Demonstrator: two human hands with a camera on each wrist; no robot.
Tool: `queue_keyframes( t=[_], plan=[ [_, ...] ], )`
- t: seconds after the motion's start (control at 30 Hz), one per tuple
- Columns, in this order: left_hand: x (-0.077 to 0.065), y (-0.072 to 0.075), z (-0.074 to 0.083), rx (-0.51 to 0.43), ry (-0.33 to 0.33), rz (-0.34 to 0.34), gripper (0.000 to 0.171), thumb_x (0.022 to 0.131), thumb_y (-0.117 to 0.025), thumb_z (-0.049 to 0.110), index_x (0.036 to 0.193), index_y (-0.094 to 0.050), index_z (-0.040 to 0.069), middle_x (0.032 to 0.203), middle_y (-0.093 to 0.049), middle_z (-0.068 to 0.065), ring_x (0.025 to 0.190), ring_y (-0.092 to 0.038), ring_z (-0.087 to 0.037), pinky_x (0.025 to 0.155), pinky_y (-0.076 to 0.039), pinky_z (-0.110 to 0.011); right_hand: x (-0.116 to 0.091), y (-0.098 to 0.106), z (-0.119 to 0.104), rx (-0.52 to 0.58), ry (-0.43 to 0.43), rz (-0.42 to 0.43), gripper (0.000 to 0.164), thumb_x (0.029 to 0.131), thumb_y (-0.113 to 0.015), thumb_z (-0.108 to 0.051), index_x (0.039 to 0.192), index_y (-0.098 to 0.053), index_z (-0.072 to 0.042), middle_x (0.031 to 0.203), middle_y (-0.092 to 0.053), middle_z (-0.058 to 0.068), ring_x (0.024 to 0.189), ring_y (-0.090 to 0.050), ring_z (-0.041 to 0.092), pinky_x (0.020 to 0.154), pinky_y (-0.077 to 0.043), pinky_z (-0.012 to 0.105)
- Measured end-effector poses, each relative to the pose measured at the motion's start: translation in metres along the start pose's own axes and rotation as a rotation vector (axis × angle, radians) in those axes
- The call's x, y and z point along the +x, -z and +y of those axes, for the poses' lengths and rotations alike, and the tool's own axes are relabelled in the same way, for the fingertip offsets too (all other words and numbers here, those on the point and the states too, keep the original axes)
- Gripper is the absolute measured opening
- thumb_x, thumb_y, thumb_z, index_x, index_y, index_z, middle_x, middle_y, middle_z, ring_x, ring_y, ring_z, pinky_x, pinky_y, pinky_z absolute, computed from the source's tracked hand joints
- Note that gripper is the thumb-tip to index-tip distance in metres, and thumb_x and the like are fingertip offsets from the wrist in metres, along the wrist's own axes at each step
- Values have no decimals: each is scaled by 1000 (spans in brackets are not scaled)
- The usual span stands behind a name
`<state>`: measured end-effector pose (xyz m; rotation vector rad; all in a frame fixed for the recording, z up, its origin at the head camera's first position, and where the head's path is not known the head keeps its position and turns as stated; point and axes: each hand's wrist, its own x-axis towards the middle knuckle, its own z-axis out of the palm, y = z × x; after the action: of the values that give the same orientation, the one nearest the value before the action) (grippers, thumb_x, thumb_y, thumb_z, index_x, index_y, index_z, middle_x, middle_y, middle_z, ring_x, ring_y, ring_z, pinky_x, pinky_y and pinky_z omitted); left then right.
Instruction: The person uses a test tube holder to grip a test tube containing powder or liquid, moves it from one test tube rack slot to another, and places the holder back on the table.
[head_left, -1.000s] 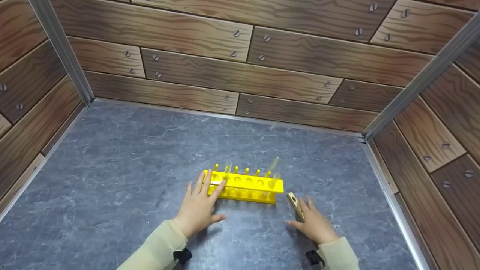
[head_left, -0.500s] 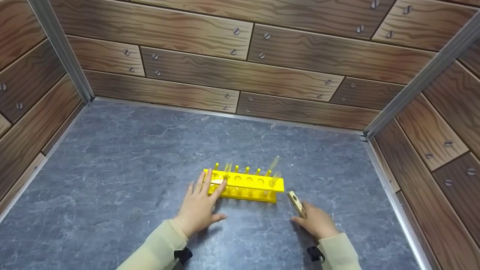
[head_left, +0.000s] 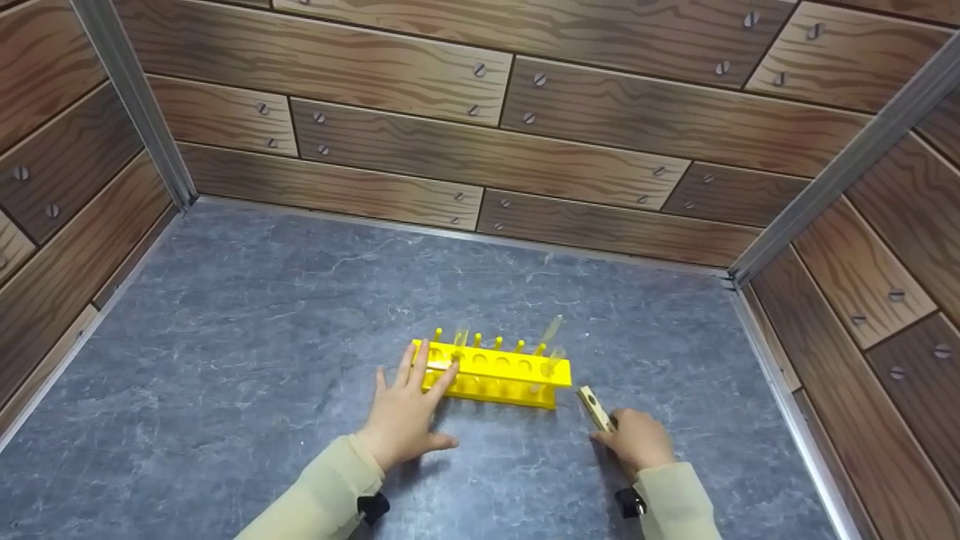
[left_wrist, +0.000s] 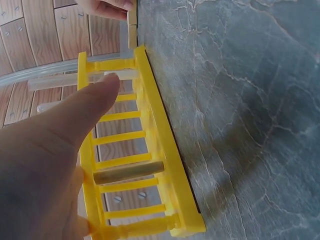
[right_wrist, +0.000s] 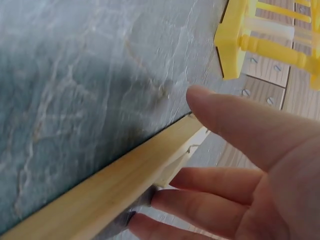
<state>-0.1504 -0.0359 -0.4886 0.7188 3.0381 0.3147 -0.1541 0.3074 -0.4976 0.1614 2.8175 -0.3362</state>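
Observation:
A yellow test tube rack (head_left: 491, 367) stands on the grey marbled surface, with a row of pegs along its back. My left hand (head_left: 409, 420) rests on its left end, fingers spread and straight over the top bar. One clear test tube (head_left: 460, 343) stands near those fingers. Another test tube (head_left: 553, 361) sits in the right end, and a slanted test tube (head_left: 553, 328) rises behind it. Right of the rack, my right hand (head_left: 640, 439) holds a wooden test tube clamp (head_left: 595, 409). In the right wrist view the thumb (right_wrist: 225, 120) lies along one side, fingers on the other.
Wood-patterned panels (head_left: 397, 169) close in the back and both sides. Grey metal strips (head_left: 772, 225) run along the corners and the foot of the walls. The marbled surface (head_left: 300, 300) extends all round the rack.
My right hand's fingers have gone from extended beside the wooden clamp to curled around it. The left hand keeps its place on the rack; the head view has shifted slightly.

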Motion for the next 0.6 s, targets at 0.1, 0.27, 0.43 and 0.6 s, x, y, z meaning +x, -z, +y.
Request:
queue_keyframes(
  t=[0.1,0.27,0.43,0.6],
  plan=[
    [1,2,1,4,4,-5,101,68,-64,70,149,-25,23,152,-4,-25,137,-7,-44,94,-22,-73,2,2,1,9,-14,8,34,81,-72,-29,95,-68,1,71,-61,4,61,-53,18,58,-46,40],
    [1,2,2,15,-7,2,102,67,-66,69,149,-27,22,152,-7,-25,137,-10,-44,92,-25,-73,1,-2,4,-4,-35,25,32,79,-73,-30,91,-68,0,71,-62,4,60,-54,19,56,-46,40],
    [0,2,2,3,-7,-6,103,66,-66,69,149,-26,22,152,-7,-25,137,-10,-44,92,-27,-72,2,-4,2,-31,-55,36,31,79,-72,-31,84,-66,-2,66,-59,4,57,-53,20,53,-44,39],
    [1,2,1,-20,15,-30,103,67,-67,67,149,-24,23,152,-3,-25,137,-7,-44,92,-29,-71,4,-4,1,-39,-49,41,29,81,-71,-31,83,-66,-2,65,-57,4,57,-51,20,51,-44,38]
  ],
)
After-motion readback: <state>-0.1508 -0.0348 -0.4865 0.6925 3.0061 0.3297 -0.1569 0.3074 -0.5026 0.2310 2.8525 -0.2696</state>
